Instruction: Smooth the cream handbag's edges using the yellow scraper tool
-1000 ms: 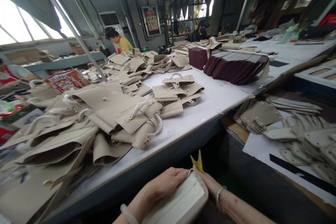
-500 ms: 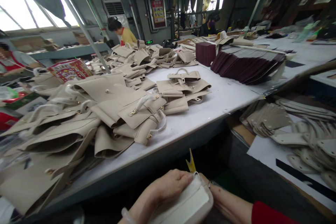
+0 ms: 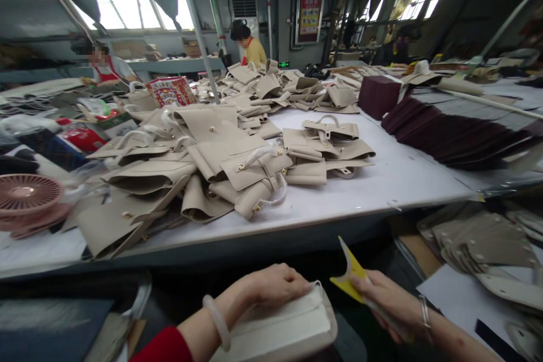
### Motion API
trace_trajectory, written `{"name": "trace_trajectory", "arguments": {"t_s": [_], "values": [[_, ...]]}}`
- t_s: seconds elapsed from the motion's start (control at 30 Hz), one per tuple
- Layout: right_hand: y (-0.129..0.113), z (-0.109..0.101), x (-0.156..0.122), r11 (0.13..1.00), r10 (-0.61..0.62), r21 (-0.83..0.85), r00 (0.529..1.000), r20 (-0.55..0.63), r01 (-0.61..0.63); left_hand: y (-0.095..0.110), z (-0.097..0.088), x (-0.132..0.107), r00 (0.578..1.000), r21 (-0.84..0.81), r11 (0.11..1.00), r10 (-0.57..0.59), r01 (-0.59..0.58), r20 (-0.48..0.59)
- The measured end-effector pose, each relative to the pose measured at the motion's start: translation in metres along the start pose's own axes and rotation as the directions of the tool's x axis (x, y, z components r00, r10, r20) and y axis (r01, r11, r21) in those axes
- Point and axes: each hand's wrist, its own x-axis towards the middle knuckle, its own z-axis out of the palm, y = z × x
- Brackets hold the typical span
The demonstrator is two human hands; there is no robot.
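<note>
My left hand lies curled over the top edge of a cream bag piece with a white inner face, low in the middle of the view. To its right, my right hand is closed on a thin yellow tool with a flat pointed blade, held just apart from the bag piece. Both wrists wear bangles. On the white table beyond lies a big heap of beige bags with gold clasps.
A stack of dark maroon sheets lies at the right of the table. Beige cut pieces are spread on a lower surface at right. A pink fan sits at left. Other people work at the far benches.
The view has swung left. My right hand has pulled away to the right from the bag piece, carrying the yellow tool. My left hand has stayed on the piece.
</note>
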Motion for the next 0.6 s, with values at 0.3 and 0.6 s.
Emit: {"name": "trace_trajectory", "arguments": {"t_s": [0.3,0.6], "values": [[-0.051,-0.009,0.03,0.684,-0.338,-0.623,0.922,0.19,0.379,0.004,0.001,-0.005,0.982,-0.111,0.986,-0.139,0.126,-0.124],[-0.077,0.004,0.051,0.169,-0.552,-0.876,0.78,0.295,0.451,0.011,0.001,-0.01,0.98,-0.052,0.998,-0.037,0.027,-0.196]]}}
